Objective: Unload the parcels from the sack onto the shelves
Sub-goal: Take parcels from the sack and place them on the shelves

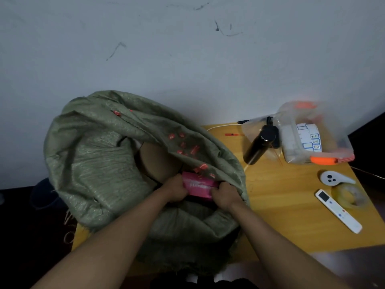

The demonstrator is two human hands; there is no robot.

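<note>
With both hands, left hand (176, 189) and right hand (224, 195), you are gripping the pink parcel (199, 185) at frame centre; lift it straight clear of the sack (93, 163) mouth.

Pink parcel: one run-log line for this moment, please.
stage: unloading | left hand + right hand: grip pink parcel | parcel: in green sack mouth | brown parcel: inside | shelves: unseen
</note>
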